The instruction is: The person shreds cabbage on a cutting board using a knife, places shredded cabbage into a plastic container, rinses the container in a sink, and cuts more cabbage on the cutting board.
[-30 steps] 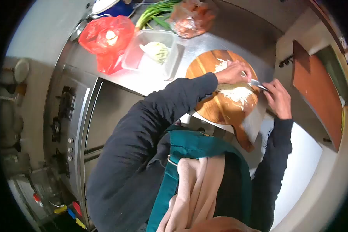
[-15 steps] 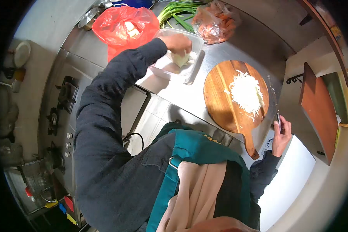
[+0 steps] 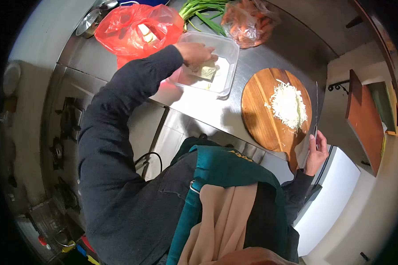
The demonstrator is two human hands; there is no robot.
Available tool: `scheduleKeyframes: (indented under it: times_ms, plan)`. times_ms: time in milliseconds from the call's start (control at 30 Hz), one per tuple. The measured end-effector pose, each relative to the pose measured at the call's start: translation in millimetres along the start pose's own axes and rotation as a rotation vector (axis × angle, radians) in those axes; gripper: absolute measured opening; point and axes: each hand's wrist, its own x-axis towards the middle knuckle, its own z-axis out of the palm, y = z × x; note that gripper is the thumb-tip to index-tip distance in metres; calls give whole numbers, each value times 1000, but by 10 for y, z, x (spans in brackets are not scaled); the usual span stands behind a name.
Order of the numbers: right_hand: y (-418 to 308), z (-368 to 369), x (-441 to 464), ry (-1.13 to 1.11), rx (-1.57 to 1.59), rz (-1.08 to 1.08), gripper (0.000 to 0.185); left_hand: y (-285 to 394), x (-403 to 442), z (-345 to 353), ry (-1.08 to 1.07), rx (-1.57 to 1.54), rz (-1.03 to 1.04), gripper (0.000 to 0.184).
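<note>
The left hand (image 3: 196, 54), the nearer one, is in the tub (image 3: 232, 70) with its fingers curled down over the cabbage (image 3: 207, 70), which lies under and just right of the fingertips; whether they grip it or only touch it I cannot tell. The right hand (image 3: 315, 155) is closed round the knife (image 3: 316, 109), its long axis pointing away from the body beside the board (image 3: 257, 105), which lies with its shreds (image 3: 288, 106) between knife and tub.

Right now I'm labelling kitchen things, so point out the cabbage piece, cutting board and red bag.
Cabbage piece (image 3: 207, 70), head view: exposed pale surface.
Cutting board (image 3: 259, 110), head view: bare wood.
Red bag (image 3: 124, 30), head view: crumpled side.
</note>
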Motion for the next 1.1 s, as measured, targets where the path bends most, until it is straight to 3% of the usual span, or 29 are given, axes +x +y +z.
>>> scheduleKeyframes:
  times_ms: [100,167,233,300,333,367,433,467,500,567,600,700,833,900,933,967,1033,1100]
  plan:
    - [16,98,-52,18,10,6,25,38,-92,-2,68,-10,-25,73]
    - [77,152,-69,22,8,-1,26,85,-32,31,-117,19,21,72]
    - [146,207,-74,42,39,-63,26,128,5,111,-91,45,66,75]
    - [124,218,-93,38,37,-47,26,237,23,84,-234,67,2,69]
    - [111,226,-106,27,33,-33,27,233,-25,-64,-213,-17,103,51]
    - [102,236,-117,29,33,-28,27,161,76,-34,-217,-15,107,51]
    - [85,258,-140,45,49,-16,28,-48,411,89,-141,-273,55,50]
    - [83,265,-155,49,50,-15,28,-38,526,150,24,-158,25,36]
    - [79,272,-170,47,53,-6,28,-12,637,256,23,-155,29,36]
    - [85,261,-202,54,55,5,28,29,814,417,152,-102,-86,21]
    - [98,252,-225,52,48,10,29,111,748,433,188,-72,-45,11]
    - [195,247,-271,82,55,5,29,162,738,505,271,-59,17,8]
    - [200,192,-329,117,89,75,24,205,546,225,214,-191,86,8]
    - [207,191,-346,120,102,83,24,341,410,47,-187,-177,175,17]
    - [210,195,-351,118,117,85,24,378,474,174,-194,11,232,16]
    - [211,209,-353,116,117,86,24,393,503,337,-195,9,231,16]
    - [214,243,-363,113,87,64,24,466,480,482,90,170,174,15]
    - [216,275,-374,113,109,57,24,495,531,528,45,210,159,15]
